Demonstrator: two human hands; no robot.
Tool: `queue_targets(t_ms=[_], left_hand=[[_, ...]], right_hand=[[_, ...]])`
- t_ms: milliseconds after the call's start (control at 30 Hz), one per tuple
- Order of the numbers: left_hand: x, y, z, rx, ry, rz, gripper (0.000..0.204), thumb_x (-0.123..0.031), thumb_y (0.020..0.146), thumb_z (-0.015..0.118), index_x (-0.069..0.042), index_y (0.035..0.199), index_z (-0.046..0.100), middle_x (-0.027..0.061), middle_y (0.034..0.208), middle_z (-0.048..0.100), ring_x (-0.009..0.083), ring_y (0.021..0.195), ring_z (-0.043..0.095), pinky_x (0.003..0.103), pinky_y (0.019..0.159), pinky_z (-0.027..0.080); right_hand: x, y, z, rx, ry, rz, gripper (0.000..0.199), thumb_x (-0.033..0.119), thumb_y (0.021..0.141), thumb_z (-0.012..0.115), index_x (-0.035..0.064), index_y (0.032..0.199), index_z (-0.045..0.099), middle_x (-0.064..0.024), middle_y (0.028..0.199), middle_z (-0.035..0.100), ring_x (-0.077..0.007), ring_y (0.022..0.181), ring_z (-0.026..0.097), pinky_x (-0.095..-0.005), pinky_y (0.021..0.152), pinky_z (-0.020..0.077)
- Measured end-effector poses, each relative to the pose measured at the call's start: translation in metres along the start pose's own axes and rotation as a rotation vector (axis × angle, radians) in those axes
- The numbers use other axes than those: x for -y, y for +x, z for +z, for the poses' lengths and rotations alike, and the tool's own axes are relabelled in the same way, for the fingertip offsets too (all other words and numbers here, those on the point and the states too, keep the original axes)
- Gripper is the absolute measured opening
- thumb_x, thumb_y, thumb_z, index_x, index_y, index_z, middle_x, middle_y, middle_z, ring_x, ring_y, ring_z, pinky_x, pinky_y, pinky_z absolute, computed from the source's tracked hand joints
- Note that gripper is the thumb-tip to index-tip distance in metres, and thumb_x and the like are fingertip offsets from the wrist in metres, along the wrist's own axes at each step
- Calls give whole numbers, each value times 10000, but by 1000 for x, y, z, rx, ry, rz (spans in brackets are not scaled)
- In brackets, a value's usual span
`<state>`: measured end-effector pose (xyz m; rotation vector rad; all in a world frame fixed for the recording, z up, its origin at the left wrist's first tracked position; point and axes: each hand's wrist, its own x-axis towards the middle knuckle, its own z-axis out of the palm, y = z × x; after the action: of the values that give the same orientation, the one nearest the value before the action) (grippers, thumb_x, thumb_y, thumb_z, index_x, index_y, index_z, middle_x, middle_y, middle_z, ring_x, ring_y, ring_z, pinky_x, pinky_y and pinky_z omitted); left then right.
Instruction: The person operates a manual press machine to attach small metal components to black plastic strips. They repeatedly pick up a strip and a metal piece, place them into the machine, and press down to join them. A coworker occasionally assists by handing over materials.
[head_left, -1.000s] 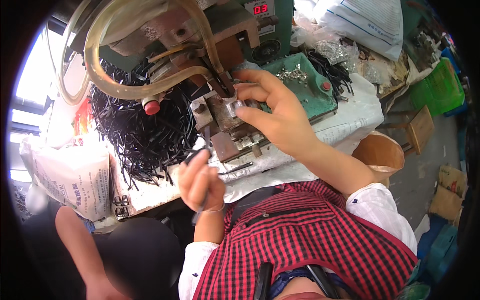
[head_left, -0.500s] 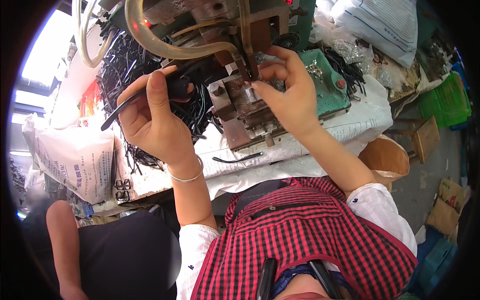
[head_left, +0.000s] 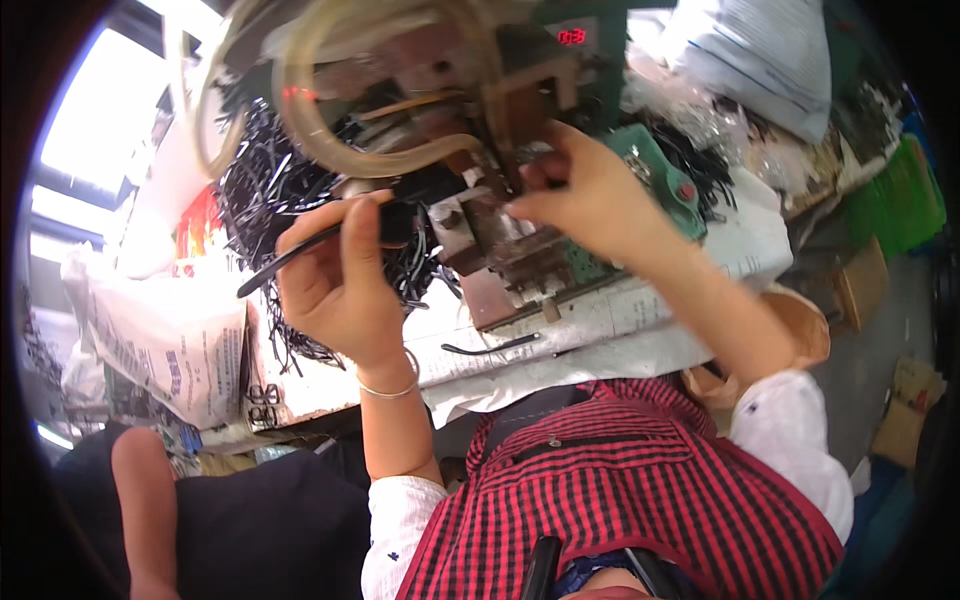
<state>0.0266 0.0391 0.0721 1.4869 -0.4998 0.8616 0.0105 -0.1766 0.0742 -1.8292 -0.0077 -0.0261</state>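
Note:
My left hand [head_left: 345,285] is closed around a black glasses frame [head_left: 290,262]. One slim temple sticks out past the thumb to the left, and the darker front end points at the machine, partly hidden by fingers. My right hand [head_left: 605,205], blurred by motion, is at the metal jig [head_left: 495,235] under the machine head [head_left: 420,65]. Its thumb and curled fingers bend toward the jig's upper part; anything between them is too smeared to make out. Below the jig, a loose black temple [head_left: 490,345] lies on the white sheet [head_left: 600,340].
A heap of black strips [head_left: 270,170] fills the back left of the bench, beside a white sack [head_left: 160,335]. Clear hoses [head_left: 300,120] loop before the machine. A green tray [head_left: 655,165] stands right of the jig. Another person's arm [head_left: 145,500] shows at lower left.
The whole view has shifted, so the bench appears lower and further right. Both hands keep nearly the same places relative to the machine. The right hand has become more blurred.

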Motion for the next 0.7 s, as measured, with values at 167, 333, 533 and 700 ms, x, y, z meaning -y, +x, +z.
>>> queue_targets(t_ms=[167, 333, 533, 700], left_hand=[[-5, -22, -3, 147, 29, 121, 91, 90, 923, 733, 23, 974, 697, 130, 923, 758, 214, 865, 733, 301, 767, 602], [4, -65, 24, 532, 360, 585, 177, -27, 771, 837, -30, 930, 758, 113, 987, 752, 186, 651, 654, 309, 567, 515], [17, -77, 32, 518, 411, 629, 253, -26, 732, 894, -49, 931, 739, 112, 969, 775, 179, 629, 674, 289, 548, 534], [21, -76, 32, 497, 403, 627, 246, -39, 754, 893, -49, 948, 743, 107, 962, 781, 188, 642, 679, 285, 554, 532]], right_hand=[[-14, 51, -19, 393, 251, 144, 486, 27, 726, 785, -71, 1196, 713, -97, 937, 725, -173, 877, 651, -344, 819, 501], [-46, 19, -27, 120, 346, -103, 474, 14, 864, 698, -27, 1333, 640, -81, 1041, 730, -139, 978, 666, -270, 903, 512], [-142, -2, -71, -707, 132, -346, 386, 33, 951, 680, 35, 1335, 642, -83, 1187, 737, -144, 1026, 679, -274, 892, 529], [-175, -29, -53, -480, -447, -215, 193, 119, 864, 748, 79, 1053, 751, -102, 961, 683, -283, 931, 660, -399, 830, 526]])
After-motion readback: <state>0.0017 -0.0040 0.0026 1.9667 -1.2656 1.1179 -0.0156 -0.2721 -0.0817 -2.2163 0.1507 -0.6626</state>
